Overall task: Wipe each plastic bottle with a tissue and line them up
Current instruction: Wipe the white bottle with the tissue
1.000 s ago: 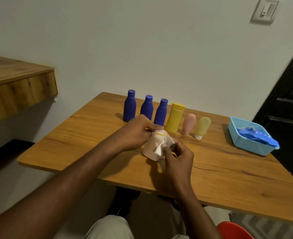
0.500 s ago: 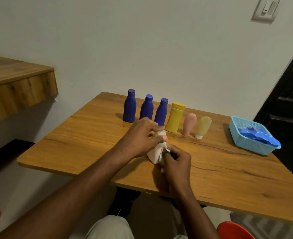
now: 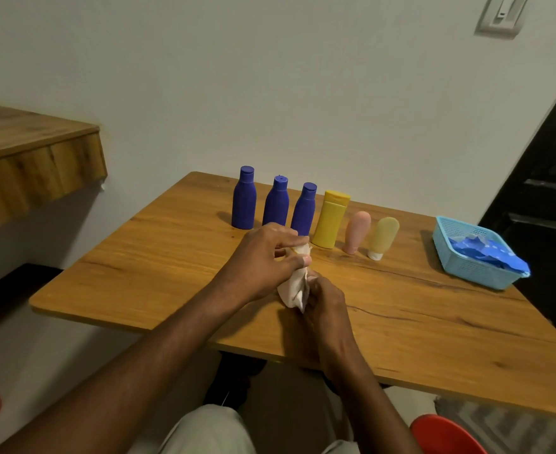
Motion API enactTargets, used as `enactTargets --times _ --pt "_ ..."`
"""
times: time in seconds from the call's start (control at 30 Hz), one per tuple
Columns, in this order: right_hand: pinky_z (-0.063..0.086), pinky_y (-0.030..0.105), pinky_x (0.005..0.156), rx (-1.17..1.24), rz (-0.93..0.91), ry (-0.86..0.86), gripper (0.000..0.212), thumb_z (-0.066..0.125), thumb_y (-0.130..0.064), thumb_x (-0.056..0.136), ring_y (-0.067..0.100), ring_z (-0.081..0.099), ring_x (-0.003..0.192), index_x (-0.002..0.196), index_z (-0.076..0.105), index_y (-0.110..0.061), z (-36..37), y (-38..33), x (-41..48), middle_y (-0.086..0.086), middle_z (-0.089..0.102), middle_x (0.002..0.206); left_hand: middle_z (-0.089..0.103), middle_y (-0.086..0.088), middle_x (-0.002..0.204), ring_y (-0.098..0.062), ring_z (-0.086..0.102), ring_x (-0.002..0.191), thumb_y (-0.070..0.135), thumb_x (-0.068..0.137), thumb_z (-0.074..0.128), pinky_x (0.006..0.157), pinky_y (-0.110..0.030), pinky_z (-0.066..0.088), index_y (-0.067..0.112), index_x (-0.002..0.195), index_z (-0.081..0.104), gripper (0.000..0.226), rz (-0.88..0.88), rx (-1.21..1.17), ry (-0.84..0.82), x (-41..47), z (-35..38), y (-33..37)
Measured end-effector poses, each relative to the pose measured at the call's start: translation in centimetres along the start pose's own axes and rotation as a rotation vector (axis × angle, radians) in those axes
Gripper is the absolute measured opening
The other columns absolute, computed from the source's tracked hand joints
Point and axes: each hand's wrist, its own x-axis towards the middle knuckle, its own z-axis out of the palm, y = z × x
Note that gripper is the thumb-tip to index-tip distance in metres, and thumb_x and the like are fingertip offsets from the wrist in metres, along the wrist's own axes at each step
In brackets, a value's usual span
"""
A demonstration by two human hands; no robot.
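Along the far side of the wooden table [image 3: 427, 309] stand three blue bottles [image 3: 276, 206], a yellow bottle [image 3: 329, 221], a pink tube [image 3: 356, 231] and a pale yellow tube [image 3: 382, 235], all in one row. In front of the row, my left hand [image 3: 263, 260] grips the top end of a pale cream bottle [image 3: 301, 249], which is mostly hidden. My right hand [image 3: 327, 306] holds a white tissue [image 3: 294, 288] wrapped round the lower part of that bottle. Both hands are just above the tabletop.
A light blue plastic basket [image 3: 466, 267] with blue wrappers [image 3: 486, 253] inside sits at the table's right edge. A wooden shelf [image 3: 34, 158] juts out at the left. The wall is close behind the row, and a dark door stands at the right.
The tissue, loosely spread over the bottle a second ago, is now bunched tight around it. My left hand closed over the bottle's top and my right hand drew in against the tissue.
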Motion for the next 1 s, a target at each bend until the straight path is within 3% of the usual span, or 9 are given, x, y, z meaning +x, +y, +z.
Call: enactTargets --times 0.03,0.1,0.17,0.23,0.37,0.5,0.7,0.9,1.0 --pt "0.055 0.047 0.087 0.018 -0.028 0.008 0.041 0.03 -0.02 0.108 0.028 0.067 0.103 0.107 0.071 -0.024 -0.1 -0.2 -0.1 0.005 0.075 0.101 0.061 0.005 0.137 -0.006 0.057 0.123 0.024 0.09 0.077 0.104 -0.025 0.051 0.022 0.132 0.069 0.042 0.001 0.001 0.0 0.0 0.0 0.0" --pt "0.058 0.035 0.079 0.084 -0.063 0.033 0.04 0.03 -0.015 0.107 0.022 0.069 0.101 0.112 0.069 -0.023 -0.2 -0.7 0.0 0.001 0.076 0.1 0.061 0.005 0.136 -0.006 0.057 0.123 0.023 0.09 0.077 0.101 -0.021 0.05 0.021 0.132 0.069 0.042 0.007 0.003 0.001 0.1 0.0 0.0" --pt "0.056 0.026 0.072 0.148 -0.051 0.047 0.038 0.032 -0.016 0.107 0.019 0.067 0.095 0.104 0.069 -0.02 -0.1 -1.1 0.5 -0.004 0.076 0.088 0.062 0.005 0.136 -0.007 0.058 0.123 0.022 0.09 0.078 0.1 -0.02 0.05 0.021 0.132 0.069 0.043 0.012 0.008 -0.008 0.2 -0.2 0.0" --pt "0.054 0.027 0.078 0.138 -0.061 0.033 0.04 0.031 -0.026 0.109 0.018 0.067 0.095 0.099 0.07 -0.021 0.4 -1.6 0.9 -0.006 0.076 0.086 0.063 0.005 0.135 -0.007 0.058 0.123 0.022 0.09 0.078 0.099 -0.019 0.05 0.021 0.132 0.069 0.043 0.015 0.006 -0.016 0.2 -0.2 -0.1" --pt "0.053 0.032 0.095 0.099 -0.033 -0.045 0.065 0.013 -0.055 0.105 0.011 0.07 0.108 0.121 0.067 -0.022 1.2 -2.0 1.5 -0.004 0.076 0.11 0.062 0.003 0.135 -0.007 0.058 0.122 0.028 0.088 0.079 0.102 -0.028 0.052 0.022 0.131 0.07 0.044 0.013 -0.019 -0.014 0.1 -0.2 -0.4" --pt "0.048 0.037 0.107 0.045 0.023 -0.097 0.062 0.012 -0.064 0.101 0.005 0.067 0.112 0.124 0.062 -0.038 0.9 -1.2 1.1 -0.009 0.074 0.117 0.062 0.004 0.137 -0.007 0.058 0.123 0.028 0.088 0.079 0.104 -0.031 0.052 0.024 0.13 0.07 0.043 0.003 -0.017 0.001 0.1 0.0 -0.3" --pt "0.041 0.049 0.113 0.054 0.085 -0.06 0.09 0.022 -0.094 0.078 0.011 0.061 0.123 0.136 0.059 -0.037 1.3 -0.8 0.7 -0.005 0.069 0.128 0.062 0.004 0.137 -0.006 0.059 0.122 0.026 0.089 0.078 0.098 -0.019 0.05 0.022 0.131 0.07 0.042 0.022 -0.017 -0.002 0.0 -0.1 -0.3" --pt "0.054 0.044 0.1 0.103 -0.034 0.018 0.086 0.017 -0.074 0.088 0.013 0.072 0.103 0.118 0.071 -0.014 1.6 -3.4 1.6 0.003 0.077 0.106 0.064 0.004 0.132 -0.007 0.061 0.121 0.025 0.089 0.078 0.103 -0.028 0.053 0.02 0.13 0.071 0.042 0.037 -0.034 -0.011 -0.1 -0.2 -0.2" --pt "0.054 0.041 0.098 0.095 -0.01 0.016 0.08 0.012 -0.067 0.097 0.014 0.072 0.101 0.11 0.072 -0.016 1.8 -3.7 2.8 0.004 0.077 0.103 0.064 0.003 0.133 -0.009 0.061 0.121 0.024 0.089 0.079 0.104 -0.031 0.053 0.02 0.13 0.071 0.042 0.032 -0.035 -0.003 -0.1 -0.1 -0.3"
